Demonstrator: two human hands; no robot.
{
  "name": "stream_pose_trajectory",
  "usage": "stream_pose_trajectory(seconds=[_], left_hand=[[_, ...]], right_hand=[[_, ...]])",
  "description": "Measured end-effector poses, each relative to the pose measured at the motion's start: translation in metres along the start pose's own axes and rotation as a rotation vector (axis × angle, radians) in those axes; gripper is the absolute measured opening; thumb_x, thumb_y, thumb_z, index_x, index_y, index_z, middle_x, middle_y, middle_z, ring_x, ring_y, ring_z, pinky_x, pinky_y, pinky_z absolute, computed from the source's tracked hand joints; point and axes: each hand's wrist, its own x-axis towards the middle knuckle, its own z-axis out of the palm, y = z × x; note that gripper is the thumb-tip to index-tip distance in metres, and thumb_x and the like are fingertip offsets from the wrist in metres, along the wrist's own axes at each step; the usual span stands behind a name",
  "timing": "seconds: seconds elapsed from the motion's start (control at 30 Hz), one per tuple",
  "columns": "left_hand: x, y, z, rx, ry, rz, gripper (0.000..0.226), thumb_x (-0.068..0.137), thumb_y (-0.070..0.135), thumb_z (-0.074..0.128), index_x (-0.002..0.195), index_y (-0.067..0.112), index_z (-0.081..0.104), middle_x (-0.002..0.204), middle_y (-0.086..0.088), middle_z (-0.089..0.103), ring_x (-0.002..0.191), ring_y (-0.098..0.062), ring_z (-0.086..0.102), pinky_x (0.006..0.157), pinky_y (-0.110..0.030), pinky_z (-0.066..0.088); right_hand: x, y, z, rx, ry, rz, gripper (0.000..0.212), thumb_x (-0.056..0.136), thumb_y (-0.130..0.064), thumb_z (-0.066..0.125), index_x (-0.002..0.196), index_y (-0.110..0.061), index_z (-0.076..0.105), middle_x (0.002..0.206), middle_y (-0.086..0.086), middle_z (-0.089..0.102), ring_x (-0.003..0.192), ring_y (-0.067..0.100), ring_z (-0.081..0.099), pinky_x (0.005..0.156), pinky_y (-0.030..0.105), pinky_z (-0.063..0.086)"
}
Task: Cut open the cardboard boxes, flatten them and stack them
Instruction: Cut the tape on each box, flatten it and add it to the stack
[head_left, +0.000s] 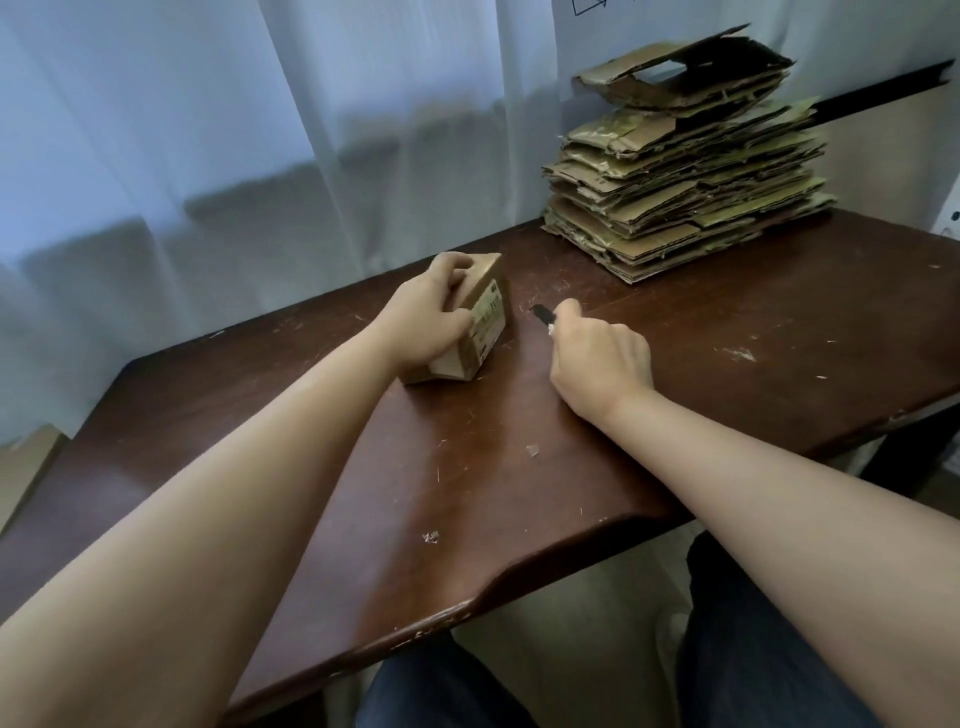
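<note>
My left hand clamps a small cardboard box from above, fingers curled over its top and thumb pressed against the labelled side, holding it on the dark wooden table at about 11 o'clock from the table's middle. My right hand is closed in a fist around a utility knife, its dark tip poking out toward 10 o'clock, near the box's right side but not touching it. At 1 o'clock, well apart from both hands, a tall stack of flattened boxes sits at the table's far right corner, its top sheet lifted and bent. Small cardboard scraps dot the tabletop. Pale curtains hang behind the table.
</note>
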Motion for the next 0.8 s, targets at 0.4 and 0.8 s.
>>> stream_pose_trajectory(seconds=[0.4, 0.8], left_hand=[[-0.028, -0.030, 0.011, 0.712, 0.306, 0.307, 0.060, 0.070, 0.034, 0.080, 0.122, 0.013, 0.060, 0.111, -0.012, 0.062, 0.097, -0.033, 0.059, 0.089, -0.044, 0.045], [-0.011, -0.017, 0.023, 1.151, 0.323, 0.210, 0.023, 0.068, 0.022, 0.073, 0.087, 0.012, 0.065, 0.071, -0.001, 0.061, 0.054, -0.016, 0.059, 0.041, -0.024, 0.029]], right_hand=[[-0.008, 0.003, -0.005, 0.120, 0.168, -0.072, 0.021, 0.097, -0.029, 0.048, 0.113, -0.016, 0.053, 0.103, 0.006, 0.063, 0.088, 0.034, 0.062, 0.060, 0.031, 0.032], [-0.006, 0.000, 0.000, 0.068, 0.112, -0.062, 0.018, 0.097, -0.024, 0.044, 0.111, -0.017, 0.052, 0.104, 0.002, 0.066, 0.089, 0.032, 0.063, 0.060, 0.031, 0.032]])
